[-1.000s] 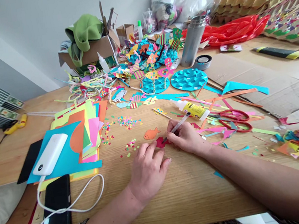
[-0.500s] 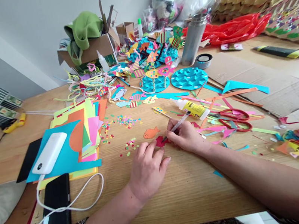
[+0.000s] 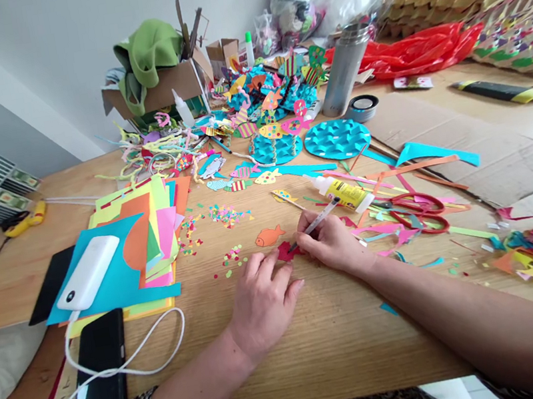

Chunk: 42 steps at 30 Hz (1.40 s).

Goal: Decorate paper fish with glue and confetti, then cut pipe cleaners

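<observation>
A pen [image 3: 319,221] is gripped in my right hand [image 3: 329,243], its tip on a small dark red paper fish [image 3: 285,252] lying on the table. My left hand [image 3: 265,301] rests with fingers spread, fingertips at the left edge of that red piece. Just beyond it lies an orange paper fish [image 3: 269,236] with drawn lines. Farther off is a yellow spotted fish [image 3: 283,195] with a thin stick [image 3: 295,204] across it. A glue bottle [image 3: 343,192] lies on its side past my right hand. Small paper dots [image 3: 232,255] are scattered left of the orange fish.
Coloured paper sheets [image 3: 150,231], a white power bank [image 3: 88,273] and a black phone [image 3: 97,361] lie at left. Red-handled scissors [image 3: 418,212] sit among paper strips at right. A steel flask [image 3: 345,72] stands behind blue egg-carton discs [image 3: 336,139]. Another person's arm [image 3: 19,394] shows at far left.
</observation>
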Available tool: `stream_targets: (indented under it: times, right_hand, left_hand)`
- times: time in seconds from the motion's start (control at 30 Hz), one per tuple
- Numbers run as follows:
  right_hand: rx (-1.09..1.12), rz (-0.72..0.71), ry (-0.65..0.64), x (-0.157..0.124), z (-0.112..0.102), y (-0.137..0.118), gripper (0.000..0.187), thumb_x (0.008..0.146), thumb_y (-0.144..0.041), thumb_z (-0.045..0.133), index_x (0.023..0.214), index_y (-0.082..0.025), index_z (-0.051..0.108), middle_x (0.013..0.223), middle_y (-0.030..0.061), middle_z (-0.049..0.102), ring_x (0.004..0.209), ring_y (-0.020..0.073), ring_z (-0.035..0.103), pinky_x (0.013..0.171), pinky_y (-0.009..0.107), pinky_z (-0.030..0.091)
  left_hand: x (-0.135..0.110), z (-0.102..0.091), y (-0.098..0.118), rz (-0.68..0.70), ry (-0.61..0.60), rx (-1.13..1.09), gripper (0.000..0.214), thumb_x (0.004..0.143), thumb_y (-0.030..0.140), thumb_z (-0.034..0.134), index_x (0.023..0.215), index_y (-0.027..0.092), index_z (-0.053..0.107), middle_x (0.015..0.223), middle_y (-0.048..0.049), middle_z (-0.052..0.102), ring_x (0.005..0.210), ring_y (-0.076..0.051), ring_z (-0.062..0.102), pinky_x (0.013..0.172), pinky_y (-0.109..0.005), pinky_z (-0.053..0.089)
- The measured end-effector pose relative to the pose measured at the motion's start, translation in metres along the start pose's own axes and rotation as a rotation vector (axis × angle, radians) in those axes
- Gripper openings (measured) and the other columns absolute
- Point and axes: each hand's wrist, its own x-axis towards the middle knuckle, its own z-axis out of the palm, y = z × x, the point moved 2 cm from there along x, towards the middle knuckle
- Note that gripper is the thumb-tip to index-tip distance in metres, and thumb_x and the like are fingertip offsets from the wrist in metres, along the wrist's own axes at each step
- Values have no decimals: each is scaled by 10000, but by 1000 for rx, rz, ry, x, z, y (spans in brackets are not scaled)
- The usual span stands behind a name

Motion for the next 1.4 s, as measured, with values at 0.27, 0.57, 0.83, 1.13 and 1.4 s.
stream_targets:
  times: [0.27,0.57,0.83,1.13,1.4]
  right_hand:
    - [2,1,10,-1,0,1,103,722,-253,520,647,-219,458,529,-36,507,477,107,447,455,232,311]
    - [2,1,14,0,-1,-2,108,721,-256,526,645,-219,459,521,-35,510,474,106,446,452,229,309]
    - [23,-24,42,0,0,2,134,738,-234,551,647,-221,454,510,-40,515,466,107,448,451,231,310]
    - [63,31,178,0,-3,0,163,736,-241,567,621,-226,453,494,-34,495,468,113,435,455,242,328]
    - [69,33,201,1,-6,1,145,699,-207,553,601,-224,446,508,-34,498,476,110,431,455,240,321]
  left_hand:
    - [0,0,0,0,-2,-2,227,899,292,598,1050,153,696,1209,-123,636,1071,-275,512,943,-471,499]
    - [0,-1,0,1,2,-6,226,891,285,608,1055,156,695,1200,-129,639,1063,-275,514,934,-477,500]
    - [0,0,0,-4,-8,-2,236,900,298,596,1064,161,697,1210,-123,635,1074,-273,505,951,-472,490]
    - [1,-1,1,-9,-8,-2,223,898,290,601,1049,160,700,1207,-119,639,1079,-275,503,953,-470,490]
    - [1,-2,1,-30,-35,-20,226,896,286,602,1063,156,679,1214,-119,624,1115,-278,494,976,-472,475]
